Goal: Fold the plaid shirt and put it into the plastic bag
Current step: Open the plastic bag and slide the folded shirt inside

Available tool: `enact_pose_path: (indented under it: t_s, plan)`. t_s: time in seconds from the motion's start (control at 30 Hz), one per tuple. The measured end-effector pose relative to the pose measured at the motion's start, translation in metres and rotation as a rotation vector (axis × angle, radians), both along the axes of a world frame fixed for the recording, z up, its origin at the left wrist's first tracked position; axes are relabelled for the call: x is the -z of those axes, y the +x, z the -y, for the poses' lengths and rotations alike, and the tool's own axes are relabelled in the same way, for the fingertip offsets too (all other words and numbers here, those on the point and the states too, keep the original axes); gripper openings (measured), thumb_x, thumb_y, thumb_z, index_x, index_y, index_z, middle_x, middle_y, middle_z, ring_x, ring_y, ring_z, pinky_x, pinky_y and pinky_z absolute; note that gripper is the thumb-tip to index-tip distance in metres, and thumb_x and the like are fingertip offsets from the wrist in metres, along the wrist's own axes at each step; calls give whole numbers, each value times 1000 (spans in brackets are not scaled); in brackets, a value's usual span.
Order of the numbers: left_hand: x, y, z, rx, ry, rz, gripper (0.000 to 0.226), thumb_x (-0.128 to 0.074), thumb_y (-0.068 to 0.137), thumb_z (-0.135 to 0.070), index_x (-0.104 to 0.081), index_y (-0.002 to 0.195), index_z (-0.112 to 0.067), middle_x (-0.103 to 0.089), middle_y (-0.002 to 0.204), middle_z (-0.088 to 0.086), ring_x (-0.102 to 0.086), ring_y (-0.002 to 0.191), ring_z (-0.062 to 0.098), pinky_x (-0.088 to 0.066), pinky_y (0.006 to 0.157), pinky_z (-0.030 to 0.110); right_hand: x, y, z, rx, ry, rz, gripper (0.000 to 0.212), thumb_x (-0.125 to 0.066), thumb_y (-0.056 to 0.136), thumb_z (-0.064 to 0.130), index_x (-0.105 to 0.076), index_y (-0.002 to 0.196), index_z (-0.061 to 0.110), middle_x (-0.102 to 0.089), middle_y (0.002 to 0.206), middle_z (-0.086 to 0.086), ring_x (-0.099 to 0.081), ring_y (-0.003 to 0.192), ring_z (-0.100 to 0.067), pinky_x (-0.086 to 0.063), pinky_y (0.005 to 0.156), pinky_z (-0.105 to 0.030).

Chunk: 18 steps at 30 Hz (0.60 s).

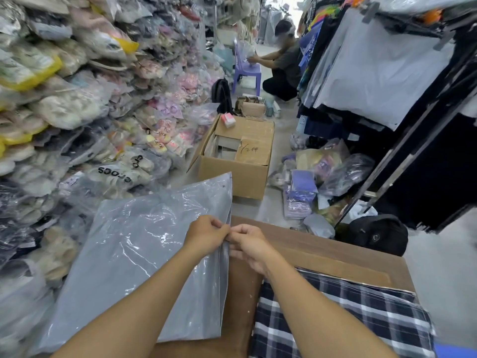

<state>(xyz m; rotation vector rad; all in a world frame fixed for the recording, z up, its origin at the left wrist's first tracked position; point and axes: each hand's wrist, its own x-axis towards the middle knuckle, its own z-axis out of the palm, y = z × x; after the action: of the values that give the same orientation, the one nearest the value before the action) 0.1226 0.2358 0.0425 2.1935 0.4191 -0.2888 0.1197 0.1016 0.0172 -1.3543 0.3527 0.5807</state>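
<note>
**Desk:** What is at the centre of the frame?

**Photographer:** Two bare hands meet at the right-hand edge of a grey plastic bag (134,259). The left hand (206,235) and the right hand (249,245) have fingers curled and pressed together, each pinching the bag's edge, thumbs nearly touching. The bag lies flat and glossy across the lower left of the frame, tilted up toward the centre.

**Desk:** And the shirt?

**Photographer:** The plaid shirt (348,316), dark blue with white checks, lies folded at lower right, outside the bag, under the right forearm. It rests on a flattened sheet of brown cardboard (333,257) that covers the tabletop there. Whether the bag's mouth is open I cannot tell.

**Desk:** Surroundings?

**Photographer:** The left side is a wall of bagged goods (77,86) stacked to the top of the frame, one pack printed with black lettering. An open cardboard box (240,156) stands on the floor at centre, handwriting on one flap. Loose packets (320,174) lie on the floor to its right, beside a black backpack (376,235). Hanging garments under a clear plastic cover (374,71) fill the upper right. At upper centre a second person (282,63) crouches beside a purple plastic chair (246,71).
</note>
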Motion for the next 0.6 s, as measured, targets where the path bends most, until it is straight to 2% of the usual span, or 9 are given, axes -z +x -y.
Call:
enact_pose_path:
  t_s: [0.07, 0.17, 0.27, 0.37, 0.43, 0.5, 0.53, 0.6]
  plan:
    - [-11, -1, -4, 96, 244, 64, 15, -58, 83, -22, -72, 83, -15, -73, 85, 7, -67, 87, 32, -56, 76, 36, 2, -2, 1, 53, -154, 19, 14, -69, 87, 9, -58, 81, 15, -67, 66, 0, -63, 55, -9, -56, 53, -24]
    - [-38, 4, -19, 67, 543, 196, 19, -55, 83, -21, -72, 89, -14, -71, 95, 13, -66, 92, 39, -48, 70, 35, 14, -3, 10, 64, -585, 100, 14, -66, 83, 19, -55, 74, 20, -66, 75, 0, -60, 66, -14, -45, 51, -26]
    - [-71, 13, -39, -34, 702, 340, 18, -53, 85, -20, -67, 80, -11, -69, 88, 16, -65, 84, 40, -41, 62, 34, 25, -7, 25, -72, -849, 103, 10, -63, 86, 28, -59, 89, 19, -67, 89, -1, -62, 78, -20, -42, 58, -28]
    - [-99, 21, -51, -73, 792, 468, 19, -50, 85, -15, -66, 76, -9, -67, 85, 17, -61, 75, 39, -38, 59, 35, 33, -8, 34, -61, -851, 28, 28, -62, 88, 29, -61, 109, 10, -69, 104, -10, -68, 91, -31, -59, 76, -40]
    - [-107, 23, -51, -55, 815, 511, 21, -49, 87, -13, -69, 81, -10, -67, 89, 17, -61, 78, 40, -38, 59, 36, 31, -8, 35, -36, -834, 19, 25, -62, 89, 28, -60, 106, 10, -70, 101, -12, -72, 89, -34, -62, 79, -47]
    - [-105, 20, -44, -2, 816, 498, 22, -49, 89, -15, -70, 87, -10, -66, 96, 15, -63, 85, 40, -38, 60, 36, 27, -6, 32, -59, -792, 26, 13, -63, 89, 24, -57, 90, 13, -71, 82, -9, -75, 76, -30, -64, 74, -45]
    - [-100, 17, -39, 37, 806, 480, 22, -49, 89, -17, -70, 87, -10, -64, 98, 13, -63, 87, 40, -38, 61, 35, 23, -6, 32, -100, -727, 23, 14, -64, 89, 23, -54, 84, 14, -70, 71, -7, -74, 64, -25, -65, 67, -40]
    - [-86, 10, -29, 118, 768, 444, 23, -49, 92, -18, -70, 89, -10, -60, 98, 10, -61, 86, 37, -40, 61, 36, 10, -9, 33, -312, -633, 58, 20, -68, 90, 25, -54, 80, 16, -66, 59, -4, -66, 50, -15, -59, 51, -28]
